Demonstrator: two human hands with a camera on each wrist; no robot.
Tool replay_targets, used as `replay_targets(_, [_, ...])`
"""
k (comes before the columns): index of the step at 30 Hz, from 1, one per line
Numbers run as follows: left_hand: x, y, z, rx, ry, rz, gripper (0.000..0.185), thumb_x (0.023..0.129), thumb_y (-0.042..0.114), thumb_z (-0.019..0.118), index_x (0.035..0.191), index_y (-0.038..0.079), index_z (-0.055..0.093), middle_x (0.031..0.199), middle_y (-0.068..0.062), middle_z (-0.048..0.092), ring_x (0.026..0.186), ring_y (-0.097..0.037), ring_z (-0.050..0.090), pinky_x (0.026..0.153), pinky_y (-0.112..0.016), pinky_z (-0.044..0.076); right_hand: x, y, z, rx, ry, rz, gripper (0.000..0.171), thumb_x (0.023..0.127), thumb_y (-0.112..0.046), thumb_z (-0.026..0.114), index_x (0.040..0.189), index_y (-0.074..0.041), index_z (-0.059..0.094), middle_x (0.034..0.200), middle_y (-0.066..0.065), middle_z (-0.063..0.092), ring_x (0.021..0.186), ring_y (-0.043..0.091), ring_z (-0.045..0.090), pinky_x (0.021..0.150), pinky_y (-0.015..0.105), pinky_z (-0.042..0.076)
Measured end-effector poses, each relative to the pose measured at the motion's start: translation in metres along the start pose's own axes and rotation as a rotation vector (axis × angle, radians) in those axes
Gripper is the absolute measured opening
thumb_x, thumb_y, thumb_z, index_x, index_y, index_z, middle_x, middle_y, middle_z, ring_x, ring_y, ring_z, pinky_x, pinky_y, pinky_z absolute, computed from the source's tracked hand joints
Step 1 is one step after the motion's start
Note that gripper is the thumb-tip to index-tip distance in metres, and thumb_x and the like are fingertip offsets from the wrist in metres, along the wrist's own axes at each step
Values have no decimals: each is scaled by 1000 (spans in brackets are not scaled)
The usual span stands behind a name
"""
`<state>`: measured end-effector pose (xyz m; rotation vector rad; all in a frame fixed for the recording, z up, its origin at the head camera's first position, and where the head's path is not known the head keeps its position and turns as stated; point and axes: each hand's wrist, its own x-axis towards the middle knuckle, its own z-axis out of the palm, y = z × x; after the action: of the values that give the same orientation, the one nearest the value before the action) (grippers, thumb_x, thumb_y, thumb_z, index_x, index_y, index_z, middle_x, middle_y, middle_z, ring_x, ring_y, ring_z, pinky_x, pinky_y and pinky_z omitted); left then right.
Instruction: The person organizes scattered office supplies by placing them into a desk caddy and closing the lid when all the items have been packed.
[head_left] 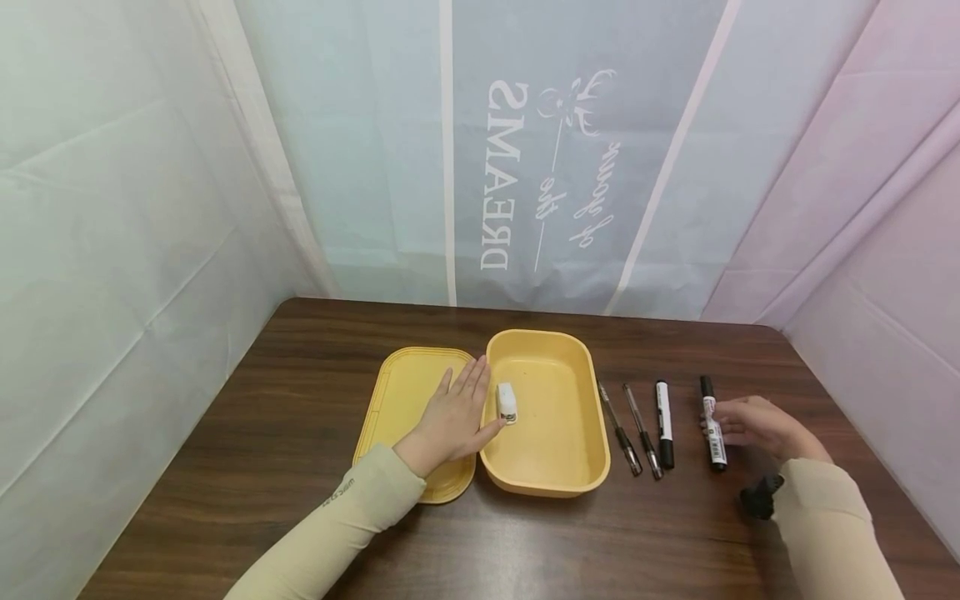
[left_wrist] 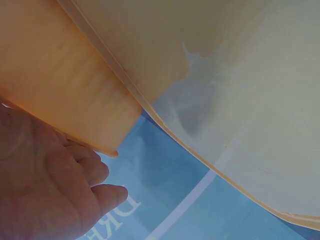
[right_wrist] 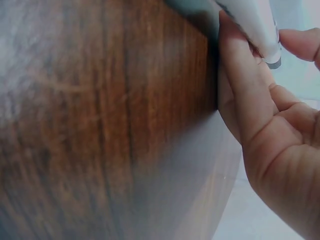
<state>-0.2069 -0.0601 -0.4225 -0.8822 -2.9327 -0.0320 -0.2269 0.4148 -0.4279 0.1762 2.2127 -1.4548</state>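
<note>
Lettering on the backdrop (head_left: 525, 167), seen reversed, reads "DREAMS" beside a deer outline. The left hand (head_left: 452, 417) lies flat with straight fingers on the yellow lid (head_left: 405, 392), its thumb touching a small white eraser (head_left: 507, 403) inside the yellow tray (head_left: 570, 475). The right hand (head_left: 757, 427) pinches a black marker with a white label (head_left: 712, 423), which lies on the counter (head_left: 262, 450) right of another marker (head_left: 664, 422) and two pens (head_left: 632, 429), with bare wood toward the near edge.

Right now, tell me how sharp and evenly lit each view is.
Head view: sharp, evenly lit, soft shadows under the yellow box; wide-angle bending at the edges. Left wrist view: close, soft-focus, left hand slightly blurred. Right wrist view: table blurred, right hand near the lens, bright.
</note>
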Motion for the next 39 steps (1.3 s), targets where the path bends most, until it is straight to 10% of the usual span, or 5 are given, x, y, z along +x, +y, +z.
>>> replay_targets(10, [-2,1,0,-24,5,-1,80,96,52,37,147,-7,20,154,-20,16,142,-31,17,111,-51,18,2,11,-5,22,-33,-24,50,99,-16,39,122,28,30,94,1,57,83,7,59,77,29,53])
replay_targets(18, [-4,0,3,-22,15,2,79,96,52,37,146,-7,22,153,-21,18,141,-32,18,111,-51,20,3,15,-8,208,-121,-45,23,97,-8,40,98,-5,63,94,-3,67,85,9,65,77,29,54])
replay_targets(39, [-4,0,5,-18,25,13,79,96,51,37,146,-8,21,154,-21,16,141,-31,17,111,-51,18,-2,23,-9,462,-219,-65,30,98,-3,33,95,-11,62,96,1,69,89,13,66,80,29,53])
